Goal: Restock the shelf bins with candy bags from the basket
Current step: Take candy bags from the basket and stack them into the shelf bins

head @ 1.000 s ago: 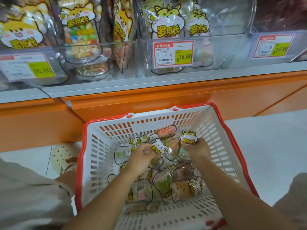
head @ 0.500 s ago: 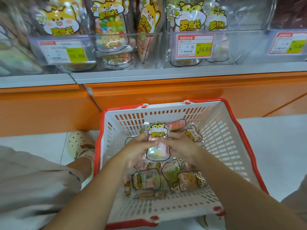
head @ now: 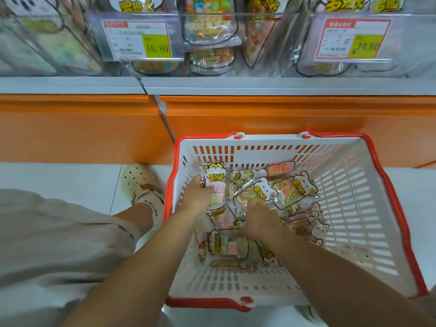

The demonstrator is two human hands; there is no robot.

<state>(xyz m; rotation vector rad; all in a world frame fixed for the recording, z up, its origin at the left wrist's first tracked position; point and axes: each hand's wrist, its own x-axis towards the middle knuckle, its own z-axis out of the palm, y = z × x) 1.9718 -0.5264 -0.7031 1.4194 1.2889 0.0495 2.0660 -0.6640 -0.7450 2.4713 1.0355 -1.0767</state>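
Candy bags (head: 280,193) hide the fingertips of the right hand (head: 260,217).

Fingertips of right hand (head: 261,217) under candy bags (head: 265,191) — tops of shelf bins (head: 212,14) beyond upper edge

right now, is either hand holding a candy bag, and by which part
The left hand grips a candy bag by its lower half. The right hand is among the other bags; grip unclear.

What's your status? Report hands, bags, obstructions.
Left hand grips one candy bag. Right hand down in basket pile, grip unclear. No obstruction seen toward shelf bins.
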